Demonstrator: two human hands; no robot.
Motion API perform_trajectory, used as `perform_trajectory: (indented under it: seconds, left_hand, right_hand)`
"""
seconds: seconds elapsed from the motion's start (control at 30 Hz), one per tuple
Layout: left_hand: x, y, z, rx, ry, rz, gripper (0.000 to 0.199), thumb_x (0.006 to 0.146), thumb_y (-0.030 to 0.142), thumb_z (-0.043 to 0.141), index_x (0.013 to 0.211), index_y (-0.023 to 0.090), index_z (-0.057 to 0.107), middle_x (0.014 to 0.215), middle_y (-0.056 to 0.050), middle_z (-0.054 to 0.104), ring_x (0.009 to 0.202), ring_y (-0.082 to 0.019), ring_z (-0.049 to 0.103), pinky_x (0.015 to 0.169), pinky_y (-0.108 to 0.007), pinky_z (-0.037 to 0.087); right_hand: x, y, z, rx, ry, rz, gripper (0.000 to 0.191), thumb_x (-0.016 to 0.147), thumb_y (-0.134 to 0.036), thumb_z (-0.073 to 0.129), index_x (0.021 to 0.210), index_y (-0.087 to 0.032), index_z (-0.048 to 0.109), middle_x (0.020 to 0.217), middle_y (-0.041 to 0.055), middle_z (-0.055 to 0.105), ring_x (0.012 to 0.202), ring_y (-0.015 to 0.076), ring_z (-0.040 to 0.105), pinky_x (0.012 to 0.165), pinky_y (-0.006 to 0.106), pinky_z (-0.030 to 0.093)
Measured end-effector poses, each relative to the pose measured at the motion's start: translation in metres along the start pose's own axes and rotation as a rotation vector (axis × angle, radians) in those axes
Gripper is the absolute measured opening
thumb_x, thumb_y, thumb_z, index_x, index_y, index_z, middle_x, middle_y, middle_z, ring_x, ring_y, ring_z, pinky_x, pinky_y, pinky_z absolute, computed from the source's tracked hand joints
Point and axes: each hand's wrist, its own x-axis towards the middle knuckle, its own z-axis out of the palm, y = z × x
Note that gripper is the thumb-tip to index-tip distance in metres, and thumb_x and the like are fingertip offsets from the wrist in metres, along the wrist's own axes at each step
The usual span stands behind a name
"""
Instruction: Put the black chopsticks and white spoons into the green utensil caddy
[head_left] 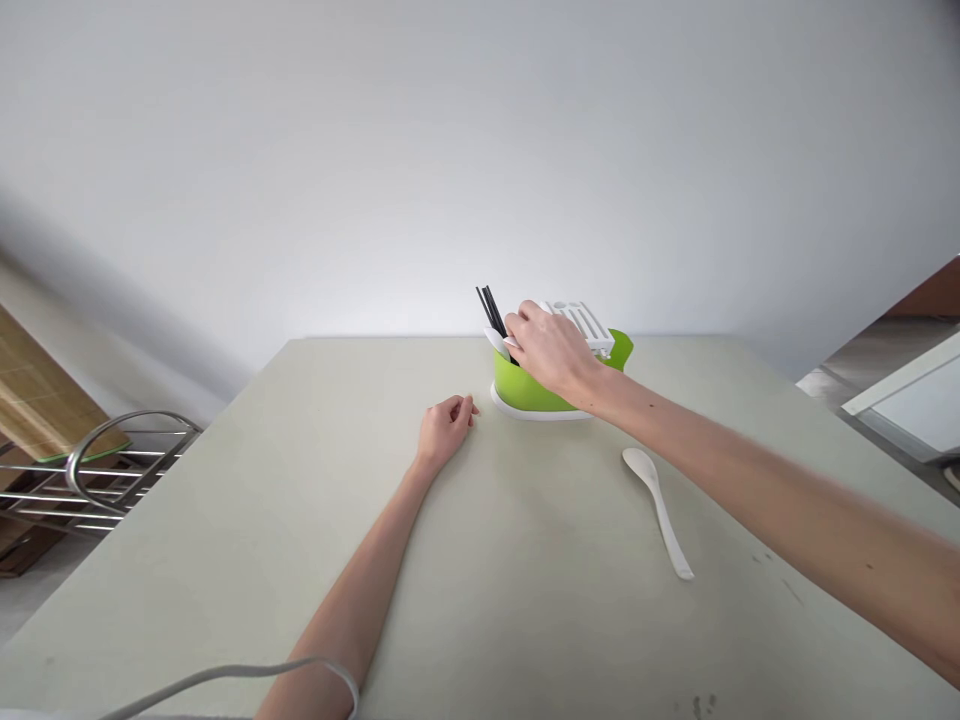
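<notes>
A green utensil holder [525, 390] with a white base and a white slotted rack [581, 322] stands near the table's back edge. Several black chopsticks [491, 310] and a white spoon [496, 342] lean out of its left end. My right hand [551, 345] is over this compartment, fingers bent and pressed together at its opening; what they grip is too small to make out. Left of the holder, my left hand [446, 425] rests on the table, fingers curled closed with nothing visible in them. A white spoon [660, 512] lies near my right forearm.
The pale table [300, 480] meets a wall [450, 180] at the back. A metal rack [112, 470] and a wooden board [52, 385] are at the left. A grey cable [225, 673] crosses my left forearm.
</notes>
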Motion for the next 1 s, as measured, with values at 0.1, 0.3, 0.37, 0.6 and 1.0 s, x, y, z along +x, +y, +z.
perform_trajectory:
  seconds: [0.1, 0.3, 0.37, 0.6, 1.0]
  left_hand:
    - [0.000, 0.000, 0.000, 0.001, 0.001, -0.004, 0.049, 0.100, 0.056, 0.045, 0.078, 0.021, 0.072, 0.067, -0.001, 0.068, 0.057, -0.015, 0.057, 0.062, -0.027, 0.044]
    - [0.000, 0.001, 0.000, -0.005, -0.001, -0.001, 0.048, 0.100, 0.055, 0.046, 0.079, 0.021, 0.072, 0.067, -0.001, 0.067, 0.057, -0.015, 0.057, 0.061, -0.027, 0.044]
    - [0.000, 0.000, 0.000, -0.005, 0.000, -0.001, 0.048, 0.100, 0.055, 0.046, 0.078, 0.021, 0.072, 0.066, -0.001, 0.067, 0.057, -0.015, 0.057, 0.061, -0.027, 0.044]
    - [0.001, -0.003, 0.001, -0.005, 0.001, 0.005, 0.049, 0.100, 0.056, 0.045, 0.079, 0.021, 0.073, 0.066, -0.001, 0.068, 0.057, -0.015, 0.058, 0.060, -0.027, 0.045]
    - [0.000, 0.000, -0.001, 0.010, -0.004, -0.011, 0.048, 0.100, 0.056, 0.046, 0.078, 0.022, 0.072, 0.068, -0.001, 0.069, 0.058, -0.015, 0.058, 0.063, -0.027, 0.045]
  right_hand:
    - [0.000, -0.001, 0.006, 0.057, 0.007, 0.012, 0.020, 0.106, -0.027, 0.053, 0.116, -0.014, 0.065, 0.118, 0.0162, 0.063, 0.094, 0.0269, 0.069, 0.073, 0.034, 0.047]
    - [-0.002, -0.003, 0.013, 0.117, 0.009, 0.009, 0.021, 0.104, -0.032, 0.059, 0.115, -0.015, 0.063, 0.118, 0.0159, 0.063, 0.091, 0.0272, 0.069, 0.074, 0.035, 0.048]
    - [-0.003, -0.003, 0.015, 0.118, -0.001, -0.011, 0.024, 0.101, -0.034, 0.063, 0.116, -0.015, 0.063, 0.118, 0.0151, 0.063, 0.088, 0.0269, 0.069, 0.072, 0.034, 0.048]
    - [-0.018, 0.002, 0.011, 0.200, 0.052, -0.056, 0.024, 0.096, -0.025, 0.070, 0.116, -0.016, 0.060, 0.118, 0.0126, 0.066, 0.083, 0.0237, 0.069, 0.069, 0.034, 0.048]
    - [-0.126, 0.062, 0.008, 0.250, -0.251, -0.380, 0.028, 0.106, -0.028, 0.040, 0.099, -0.024, 0.066, 0.089, 0.0018, 0.072, 0.057, 0.0139, 0.057, 0.057, 0.030, 0.031]
